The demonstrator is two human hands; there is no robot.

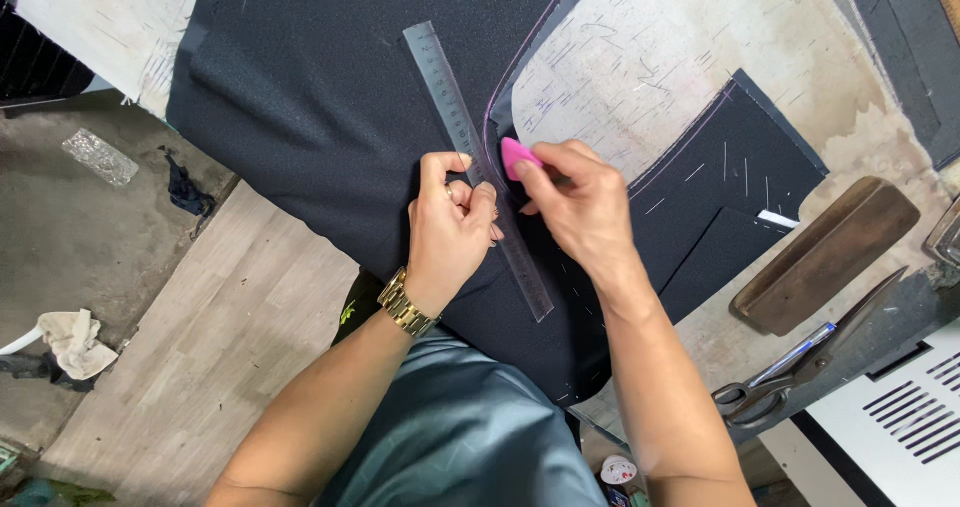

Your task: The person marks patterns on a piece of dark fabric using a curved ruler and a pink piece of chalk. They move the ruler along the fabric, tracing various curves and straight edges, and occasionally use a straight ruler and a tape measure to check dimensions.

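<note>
**Hands mark dark cloth along a ruler**

Left hand [452, 229], with a gold watch [405, 304] on its wrist, presses down on a metal ruler [476, 162]; its fingers are bent and close together, and the fingertips sit on the ruler's left edge. The ruler lies flat on a large piece of dark cloth [320, 97] and runs slanted from the far left to the near right, passing under both hands.

The right hand [575, 205] pinches a pink piece of chalk [517, 155] between thumb and fingers. The chalk touches the cloth just beside the right edge of the ruler, near a thin curved chalk line that goes up toward the far side.

The cloth covers the middle of a worn, pale table [640, 57] full of small marks. To the right of the hands lies a smaller dark cloth piece [730, 167] with white chalk dashes on it. Further right is a brown wooden block [825, 255], and nearer to the person are big scissors [800, 362] with dark handles. On the left, well apart from the table, a grey floor [70, 227] shows with a crumpled light rag [75, 342].
</note>
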